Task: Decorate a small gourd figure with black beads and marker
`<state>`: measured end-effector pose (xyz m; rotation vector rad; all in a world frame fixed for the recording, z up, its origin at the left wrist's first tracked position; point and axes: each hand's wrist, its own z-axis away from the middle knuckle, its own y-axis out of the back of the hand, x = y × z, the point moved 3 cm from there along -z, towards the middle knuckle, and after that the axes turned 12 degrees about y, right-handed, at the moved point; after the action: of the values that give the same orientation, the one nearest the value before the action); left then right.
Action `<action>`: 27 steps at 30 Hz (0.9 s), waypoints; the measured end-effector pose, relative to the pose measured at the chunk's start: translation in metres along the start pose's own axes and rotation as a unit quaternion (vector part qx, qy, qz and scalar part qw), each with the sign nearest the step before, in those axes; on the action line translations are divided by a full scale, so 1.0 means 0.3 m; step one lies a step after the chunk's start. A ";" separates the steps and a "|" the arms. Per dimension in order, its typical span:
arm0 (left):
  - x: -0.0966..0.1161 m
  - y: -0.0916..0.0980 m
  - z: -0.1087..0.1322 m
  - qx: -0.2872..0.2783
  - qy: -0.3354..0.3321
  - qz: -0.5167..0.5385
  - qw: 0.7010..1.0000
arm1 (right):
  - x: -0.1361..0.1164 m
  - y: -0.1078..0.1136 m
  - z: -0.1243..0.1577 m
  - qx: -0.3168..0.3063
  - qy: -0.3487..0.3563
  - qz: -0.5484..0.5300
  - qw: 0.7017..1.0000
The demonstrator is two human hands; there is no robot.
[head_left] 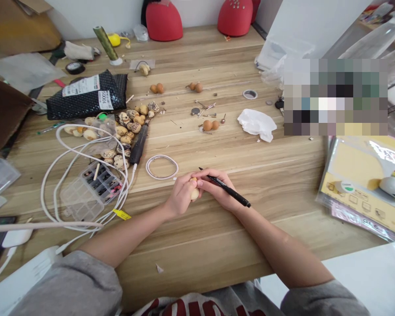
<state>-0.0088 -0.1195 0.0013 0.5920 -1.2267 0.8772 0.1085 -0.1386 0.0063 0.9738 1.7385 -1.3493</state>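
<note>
Near the middle of the table, my left hand (180, 195) is closed round a small pale gourd (195, 194), only part of which shows between the fingers. My right hand (222, 195) meets it from the other side, its fingertips at the gourd. A slim black pen (232, 192) lies across that hand, held among the fingers, its tip pointing up and left and its thick end down and right. A white ring-shaped loop (162, 167) rests on the wood just left of and beyond my hands.
Several patterned gourds (133, 127) lie left, by a black corded tool (139, 145), a compartment box (100, 182) and coiled white cable (49, 175). Farther back are brown gourds (210, 125), metal bits (206, 106) and a crumpled tissue (256, 124). Packaged sheets (352, 175) occupy the right.
</note>
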 end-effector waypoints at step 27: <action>-0.010 -0.006 -0.012 0.014 0.070 0.049 0.996 | -0.035 0.024 0.016 0.007 0.146 0.248 0.958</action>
<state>-0.0055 -0.1183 -0.0023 0.4872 -1.1250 1.0021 0.1200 -0.1435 0.0115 1.5567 1.5393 -0.9279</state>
